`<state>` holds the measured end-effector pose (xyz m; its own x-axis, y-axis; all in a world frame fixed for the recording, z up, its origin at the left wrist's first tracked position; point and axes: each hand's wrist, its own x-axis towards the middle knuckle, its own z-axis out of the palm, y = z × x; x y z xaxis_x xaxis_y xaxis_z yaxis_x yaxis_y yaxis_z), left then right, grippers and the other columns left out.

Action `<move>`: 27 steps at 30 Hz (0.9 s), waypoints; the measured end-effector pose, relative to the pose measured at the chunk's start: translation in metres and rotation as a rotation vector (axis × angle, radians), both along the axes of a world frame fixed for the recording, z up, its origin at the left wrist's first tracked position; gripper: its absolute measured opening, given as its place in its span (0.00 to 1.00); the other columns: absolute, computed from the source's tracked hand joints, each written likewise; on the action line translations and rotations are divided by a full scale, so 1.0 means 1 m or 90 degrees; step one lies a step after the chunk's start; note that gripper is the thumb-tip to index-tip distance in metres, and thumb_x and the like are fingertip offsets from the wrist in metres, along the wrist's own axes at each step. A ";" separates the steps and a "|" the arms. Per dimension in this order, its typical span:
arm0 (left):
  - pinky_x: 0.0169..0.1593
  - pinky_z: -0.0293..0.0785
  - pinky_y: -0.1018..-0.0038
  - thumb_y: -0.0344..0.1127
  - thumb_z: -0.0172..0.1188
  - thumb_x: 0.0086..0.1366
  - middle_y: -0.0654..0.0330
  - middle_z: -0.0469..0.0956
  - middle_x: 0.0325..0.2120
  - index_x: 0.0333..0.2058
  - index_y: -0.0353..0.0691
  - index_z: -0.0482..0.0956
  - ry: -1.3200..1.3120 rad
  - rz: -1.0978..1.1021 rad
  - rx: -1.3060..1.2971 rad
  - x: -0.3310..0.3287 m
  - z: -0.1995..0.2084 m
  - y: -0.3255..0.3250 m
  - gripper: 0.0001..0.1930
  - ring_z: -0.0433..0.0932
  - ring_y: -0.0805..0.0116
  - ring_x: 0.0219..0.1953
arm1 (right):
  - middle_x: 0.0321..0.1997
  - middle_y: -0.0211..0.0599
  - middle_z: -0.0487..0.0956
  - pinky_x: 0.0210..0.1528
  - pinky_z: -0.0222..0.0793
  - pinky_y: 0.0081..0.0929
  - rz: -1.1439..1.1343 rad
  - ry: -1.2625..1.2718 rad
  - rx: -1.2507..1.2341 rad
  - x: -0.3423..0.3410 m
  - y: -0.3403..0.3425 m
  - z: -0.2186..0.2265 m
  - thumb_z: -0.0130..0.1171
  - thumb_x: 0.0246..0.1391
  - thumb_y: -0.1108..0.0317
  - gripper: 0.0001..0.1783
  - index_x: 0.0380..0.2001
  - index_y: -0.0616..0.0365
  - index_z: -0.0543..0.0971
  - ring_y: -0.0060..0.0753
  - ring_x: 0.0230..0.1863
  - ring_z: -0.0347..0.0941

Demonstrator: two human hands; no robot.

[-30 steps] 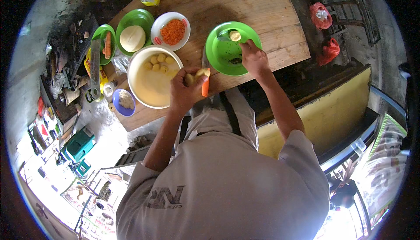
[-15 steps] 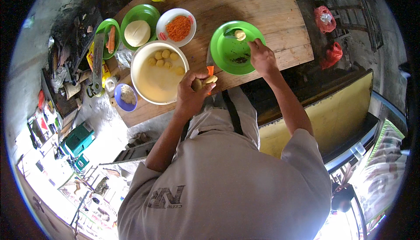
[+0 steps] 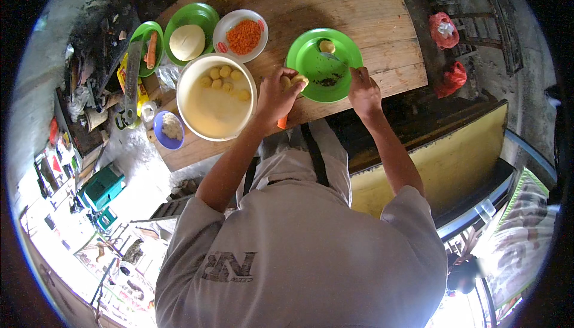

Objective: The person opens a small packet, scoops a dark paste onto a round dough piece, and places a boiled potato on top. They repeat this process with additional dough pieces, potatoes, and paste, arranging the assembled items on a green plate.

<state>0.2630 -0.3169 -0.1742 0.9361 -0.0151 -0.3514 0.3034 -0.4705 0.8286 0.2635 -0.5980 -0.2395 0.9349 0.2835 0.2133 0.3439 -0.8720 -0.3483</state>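
My left hand (image 3: 276, 101) is closed around pale yellow dough pieces (image 3: 299, 81), held by the left rim of a green plate (image 3: 311, 86). How many it holds is partly hidden by the fingers. My right hand (image 3: 364, 93) grips a metal spoon (image 3: 332, 57) at the plate's right rim, its bowl over the plate. A yellowish lump (image 3: 327, 46) sits near the spoon's tip, and dark crumbs (image 3: 327, 81) lie lower on the plate. Beneath my left hand an orange handle (image 3: 283, 121) shows at the table's near edge.
A white tub (image 3: 216, 138) with several dough balls stands left of my left hand. Behind it are a large dough ball (image 3: 187, 42) in a green bowl and grated carrot (image 3: 243, 37) in a white bowl. A purple bowl (image 3: 169, 143) holds white bits; whole carrots (image 3: 152, 50) lie farther left.
My left hand has moved right and up, from beside the tub to the plate's rim. My right hand has moved slightly nearer me, drawing the spoon back from the yellowish lump.
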 end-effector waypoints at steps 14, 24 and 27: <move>0.42 0.82 0.58 0.43 0.70 0.64 0.46 0.85 0.33 0.45 0.35 0.81 -0.001 -0.095 0.097 0.051 -0.032 -0.018 0.19 0.87 0.51 0.37 | 0.42 0.40 0.80 0.35 0.82 0.44 0.022 0.072 0.132 -0.008 -0.006 0.020 0.62 0.56 0.79 0.16 0.48 0.55 0.80 0.52 0.35 0.82; 0.47 0.82 0.50 0.40 0.65 0.65 0.45 0.86 0.37 0.48 0.43 0.80 -0.083 -0.229 0.251 0.119 -0.045 -0.038 0.15 0.86 0.43 0.42 | 0.43 0.43 0.78 0.37 0.81 0.47 -0.044 0.073 0.089 0.005 -0.014 0.019 0.57 0.58 0.79 0.15 0.48 0.54 0.78 0.55 0.37 0.81; 0.49 0.82 0.51 0.41 0.63 0.65 0.45 0.86 0.40 0.47 0.43 0.82 -0.035 -0.190 0.239 0.124 -0.050 -0.033 0.14 0.86 0.45 0.45 | 0.42 0.43 0.79 0.39 0.81 0.46 -0.043 0.100 0.134 -0.002 -0.015 0.026 0.57 0.62 0.78 0.12 0.47 0.56 0.80 0.54 0.39 0.81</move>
<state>0.3873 -0.3499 -0.2240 0.9276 -0.1682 -0.3335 0.0695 -0.7996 0.5965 0.2618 -0.6135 -0.2132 0.9765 0.1842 0.1123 0.2152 -0.7942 -0.5683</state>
